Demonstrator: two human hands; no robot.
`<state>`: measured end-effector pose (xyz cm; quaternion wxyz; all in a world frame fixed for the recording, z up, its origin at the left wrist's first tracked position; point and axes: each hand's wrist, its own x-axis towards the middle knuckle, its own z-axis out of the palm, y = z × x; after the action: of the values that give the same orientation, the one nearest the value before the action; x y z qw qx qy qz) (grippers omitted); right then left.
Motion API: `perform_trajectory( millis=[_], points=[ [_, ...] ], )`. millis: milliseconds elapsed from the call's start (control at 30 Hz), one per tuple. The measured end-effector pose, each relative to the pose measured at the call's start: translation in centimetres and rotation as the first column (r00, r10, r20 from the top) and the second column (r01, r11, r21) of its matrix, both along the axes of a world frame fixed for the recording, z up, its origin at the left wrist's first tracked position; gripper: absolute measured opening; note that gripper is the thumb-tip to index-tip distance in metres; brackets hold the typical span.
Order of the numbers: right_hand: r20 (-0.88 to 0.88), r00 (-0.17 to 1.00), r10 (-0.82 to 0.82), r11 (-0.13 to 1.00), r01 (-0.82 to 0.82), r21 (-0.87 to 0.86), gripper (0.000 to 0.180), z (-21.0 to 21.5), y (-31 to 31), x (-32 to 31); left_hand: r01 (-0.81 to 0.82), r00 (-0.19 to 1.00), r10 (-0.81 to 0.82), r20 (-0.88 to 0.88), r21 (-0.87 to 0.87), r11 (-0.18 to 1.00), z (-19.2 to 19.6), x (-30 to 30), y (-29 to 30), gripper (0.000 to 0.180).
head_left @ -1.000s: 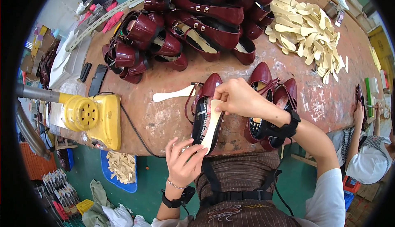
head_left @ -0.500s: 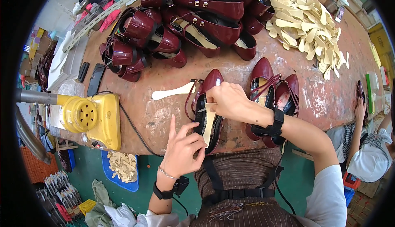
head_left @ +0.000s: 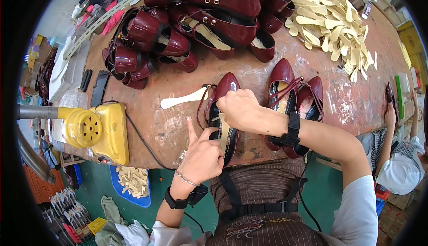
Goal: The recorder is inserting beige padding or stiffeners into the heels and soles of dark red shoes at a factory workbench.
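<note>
Bracing a glossy dark-red shoe (head_left: 221, 112) at the near edge of the worn brown workbench (head_left: 178, 125), the left hand (head_left: 203, 154) steadies the heel end, its fingers curled against the shoe and the forefinger raised straight. The right hand (head_left: 240, 108), fingers bent closed, presses down a pale cream insole (head_left: 224, 134) inside the shoe, probably to seat it flat. A loose insole (head_left: 183, 99), flat and spoon-shaped, lies just left of the toe. To the right rests a matching pair of pointed shoes (head_left: 294, 94) with thin straps. A yellow machine (head_left: 96, 130) with a round vented face sits at the left. Farther back, finished shoes (head_left: 191, 18) are heaped beside a stack of cream insoles (head_left: 334, 23).
</note>
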<state>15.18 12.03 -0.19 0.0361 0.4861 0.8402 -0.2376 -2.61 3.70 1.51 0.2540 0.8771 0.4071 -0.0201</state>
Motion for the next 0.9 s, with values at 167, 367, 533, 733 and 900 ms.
perform_trajectory(
  millis=[167, 367, 533, 733, 900],
  points=[
    [-0.004, 0.999, 0.05, 0.998, -0.05, 0.05, 0.019, 0.0, -0.2, -0.2, 0.039, 0.998, -0.038, -0.053, 0.008, 0.999, 0.3, 0.1, -0.3, 0.011],
    [0.008, 0.993, 0.116, 0.991, -0.117, 0.071, 0.019, 0.0, -0.2, -0.5, -0.044, 0.999, 0.044, 0.008, 0.057, 0.997, 1.1, 0.1, -2.2, 0.03],
    [0.026, 0.995, 0.098, 0.962, -0.101, 0.252, 0.022, -0.8, -1.0, -0.5, -0.064, 0.998, 0.064, 0.006, 0.114, 0.991, 1.4, 0.3, -3.8, 0.038],
    [-0.067, 0.952, 0.299, 0.925, -0.271, 0.266, 0.01, -0.6, -0.6, 0.5, -0.025, 0.998, 0.03, -0.058, 0.073, 0.997, 2.3, 1.2, -4.3, 0.029],
    [-0.275, 0.953, 0.125, 0.983, -0.081, 0.163, 0.014, 5.3, 0.0, 6.2, -0.053, 0.994, 0.062, -0.087, 0.094, 0.994, 2.1, 1.1, -4.5, 0.035]
  ],
)
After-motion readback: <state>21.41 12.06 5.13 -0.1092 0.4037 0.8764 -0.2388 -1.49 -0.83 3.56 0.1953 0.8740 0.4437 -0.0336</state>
